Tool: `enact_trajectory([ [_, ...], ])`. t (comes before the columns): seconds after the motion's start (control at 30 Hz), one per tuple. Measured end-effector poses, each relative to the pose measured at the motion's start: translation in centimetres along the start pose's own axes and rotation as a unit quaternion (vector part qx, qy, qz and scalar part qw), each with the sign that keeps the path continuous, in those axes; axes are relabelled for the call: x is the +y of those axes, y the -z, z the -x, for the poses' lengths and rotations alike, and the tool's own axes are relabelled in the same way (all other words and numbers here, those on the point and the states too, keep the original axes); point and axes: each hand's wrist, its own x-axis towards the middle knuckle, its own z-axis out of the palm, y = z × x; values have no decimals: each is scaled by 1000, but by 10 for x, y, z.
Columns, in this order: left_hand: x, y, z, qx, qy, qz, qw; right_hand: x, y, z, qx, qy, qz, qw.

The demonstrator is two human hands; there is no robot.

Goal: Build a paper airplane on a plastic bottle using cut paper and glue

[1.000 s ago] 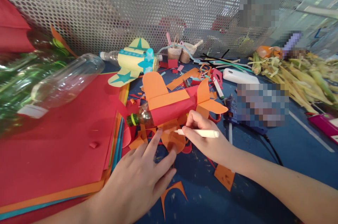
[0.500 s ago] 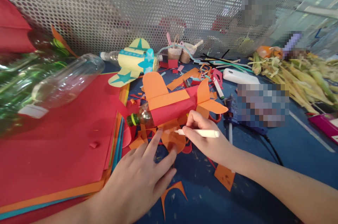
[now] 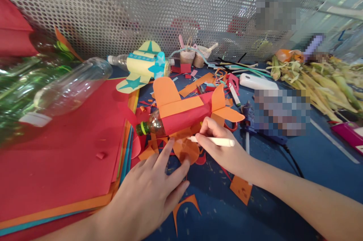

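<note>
A white marker pen (image 3: 218, 141) is pinched in my right hand (image 3: 219, 146), its tip at the near orange paper wing (image 3: 184, 150). That wing belongs to a bottle plane wrapped in red paper (image 3: 185, 117), with orange wings and tail fins and a green bottle neck pointing left. My left hand (image 3: 151, 182) lies with fingers spread, its fingertips on the wing's left and lower edges. Any mark under the pen tip is too small to make out. Orange and red paper scraps (image 3: 147, 153) lie under and around the plane.
A yellow bottle plane with blue stars (image 3: 141, 65) lies behind. Coloured paper sheets (image 3: 62, 165) and a clear bottle (image 3: 73, 86) are at left. To the right are a blue glue gun (image 3: 249, 120) with its cord, a white case (image 3: 258, 82) and corn husks (image 3: 320, 82). A perforated metal panel (image 3: 147, 10) stands behind.
My right hand and the marker have shifted very slightly up over the wing. My left hand and the red plane stay in place.
</note>
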Motion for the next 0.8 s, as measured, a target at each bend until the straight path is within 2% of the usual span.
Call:
enact_trajectory([
  [0.8, 1, -1, 1, 1, 2, -1, 1000, 0, 0, -1, -2, 6, 2, 1000],
])
